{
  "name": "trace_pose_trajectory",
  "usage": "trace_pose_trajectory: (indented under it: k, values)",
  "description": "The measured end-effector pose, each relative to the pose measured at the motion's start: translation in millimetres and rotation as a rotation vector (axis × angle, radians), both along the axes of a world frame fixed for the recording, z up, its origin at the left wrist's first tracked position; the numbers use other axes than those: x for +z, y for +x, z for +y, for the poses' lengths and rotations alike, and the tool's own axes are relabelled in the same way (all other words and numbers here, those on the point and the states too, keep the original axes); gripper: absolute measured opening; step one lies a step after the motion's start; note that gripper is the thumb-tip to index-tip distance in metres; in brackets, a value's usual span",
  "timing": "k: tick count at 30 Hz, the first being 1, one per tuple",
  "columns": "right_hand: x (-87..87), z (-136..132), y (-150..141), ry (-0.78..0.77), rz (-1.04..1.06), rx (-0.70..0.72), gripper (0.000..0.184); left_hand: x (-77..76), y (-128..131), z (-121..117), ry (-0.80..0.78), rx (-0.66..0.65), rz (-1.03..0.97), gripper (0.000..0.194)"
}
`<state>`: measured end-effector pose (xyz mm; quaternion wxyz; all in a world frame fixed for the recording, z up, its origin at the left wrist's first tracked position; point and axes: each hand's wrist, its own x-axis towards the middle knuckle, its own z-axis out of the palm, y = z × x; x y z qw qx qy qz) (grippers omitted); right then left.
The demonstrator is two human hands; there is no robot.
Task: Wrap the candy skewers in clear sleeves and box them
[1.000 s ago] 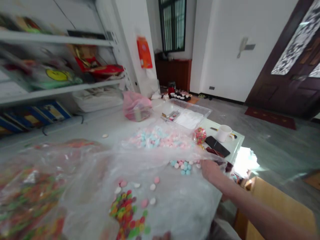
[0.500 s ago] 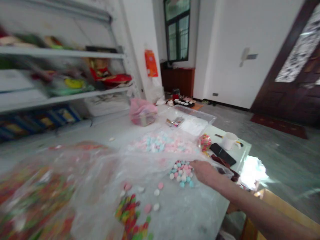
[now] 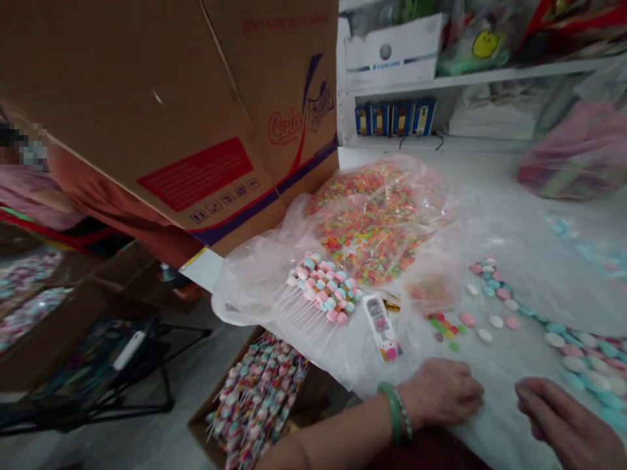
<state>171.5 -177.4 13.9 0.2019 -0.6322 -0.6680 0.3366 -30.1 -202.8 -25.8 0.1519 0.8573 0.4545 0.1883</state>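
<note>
My left hand (image 3: 443, 391), with a green bangle and a beaded bracelet at the wrist, rests on the plastic-covered tabletop near its front edge. Its fingers are curled; what they hold, if anything, is hidden. To its right, my right hand (image 3: 571, 418) is closed with the fingers pressed together, and I cannot make out anything in it. Small coloured gummy candies (image 3: 445, 326) lie just beyond my left hand. Pink, white and blue marshmallows (image 3: 582, 359) are spread beyond my right hand. Left of them, marshmallow skewers (image 3: 326, 290) on white sticks lie in rows beside a printed label strip (image 3: 382, 326).
A large plastic bag of gummies (image 3: 377, 222) lies at the back, beside a tall cardboard box (image 3: 220, 130). Below the table edge, another box (image 3: 210, 418) is filled with skewers. A pink bag (image 3: 578, 150) sits back right. A person's clothing (image 3: 117, 202) shows behind the tall box.
The view has swung left and down. My right hand has left the marshmallow pile and come back toward me. My left hand, barely visible at the lower edge before, is now in full view.
</note>
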Motion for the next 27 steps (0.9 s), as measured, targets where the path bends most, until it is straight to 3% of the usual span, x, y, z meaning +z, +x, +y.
trace_pose_trajectory:
  k: [4, 9, 12, 15, 19, 22, 23, 27]
  values:
    - [9.1, 1, -33, -0.070, 0.034, 0.021, 0.044, 6.9, -4, -8, 0.069, 0.016, -0.061, 0.019]
    - [4.4, -5, -37, -0.117, 0.041, 0.102, 0.043, 31.7, -28, -18, 0.134, 0.074, -0.075, 0.014]
    - [2.1, -10, -40, -0.154, 0.030, 0.115, 0.043, 45.0, -47, -18, 0.076, 0.304, -0.189, 0.017]
    - [3.6, -13, -52, -0.134, 0.026, 0.148, 0.038, 54.8, -62, -12, -0.087, 0.581, -0.415, 0.030]
    - [9.0, -15, -67, -0.005, 0.032, 0.254, 0.030, 60.8, -73, -6, -0.242, 0.731, -0.612, 0.042]
    - [9.8, -8, -64, 0.064, 0.019, 0.306, 0.032, 54.8, -76, 4, -0.304, 0.683, -0.663, 0.028]
    - [9.3, -5, -59, 0.073, 0.009, 0.290, 0.032, 51.8, -76, 8, -0.287, 0.678, -0.650, 0.031]
    - [8.6, 2, -28, 0.118, 0.008, 0.082, 0.032, 47.1, -71, 23, -0.167, 0.539, -0.518, 0.040]
